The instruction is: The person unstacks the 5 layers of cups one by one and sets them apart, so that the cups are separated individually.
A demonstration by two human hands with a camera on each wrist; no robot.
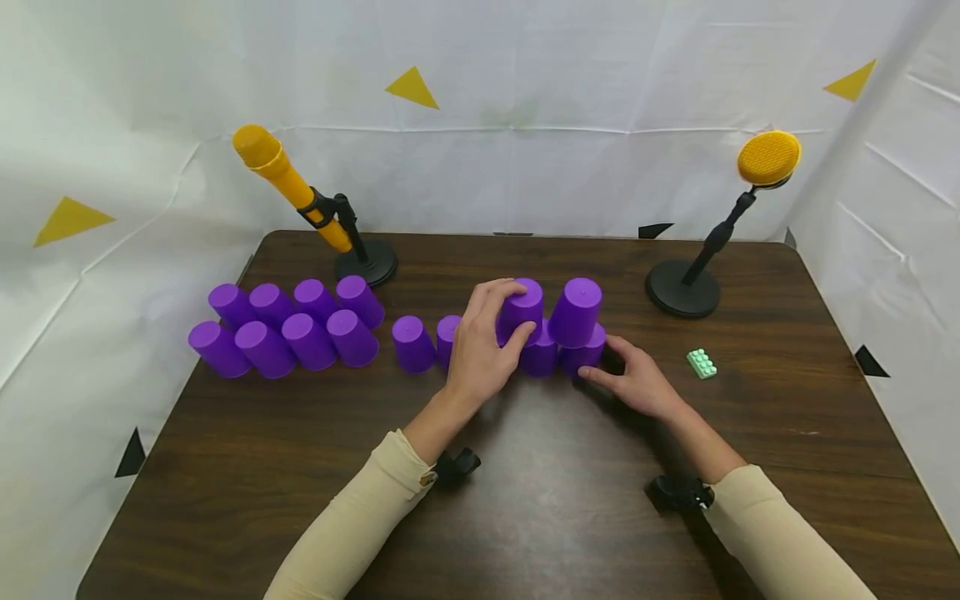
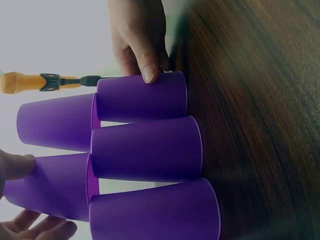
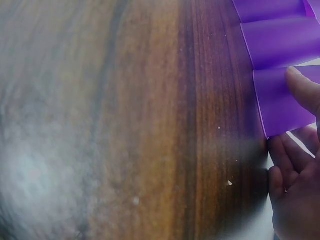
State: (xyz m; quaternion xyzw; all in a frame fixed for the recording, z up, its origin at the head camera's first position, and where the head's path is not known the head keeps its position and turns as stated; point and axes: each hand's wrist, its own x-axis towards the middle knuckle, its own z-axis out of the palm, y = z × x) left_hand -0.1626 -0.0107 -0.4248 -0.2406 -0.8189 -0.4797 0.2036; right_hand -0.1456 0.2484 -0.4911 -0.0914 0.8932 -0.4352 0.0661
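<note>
Purple cups stand upside down on a dark wooden table (image 1: 525, 500). In the middle, two cups are stacked on a bottom row. My left hand (image 1: 487, 333) grips the upper left cup (image 1: 522, 307); in the left wrist view its thumb (image 2: 17, 166) and fingers (image 2: 37, 229) lie on either side of this cup (image 2: 55, 187). The other upper cup (image 1: 576, 311) stands free. My right hand (image 1: 636, 381) lies on the table by the bottom right cup (image 1: 587, 357), thumb (image 3: 301, 87) touching its side (image 3: 280, 102), fingers loosely bent beside it.
Several more purple cups (image 1: 285, 329) lie grouped at the left, and two others (image 1: 412, 343) stand by my left wrist. An orange microphone (image 1: 288, 183) on a stand is at the back left, a round orange one (image 1: 768, 158) at the back right. A green brick (image 1: 702, 363) lies on the right.
</note>
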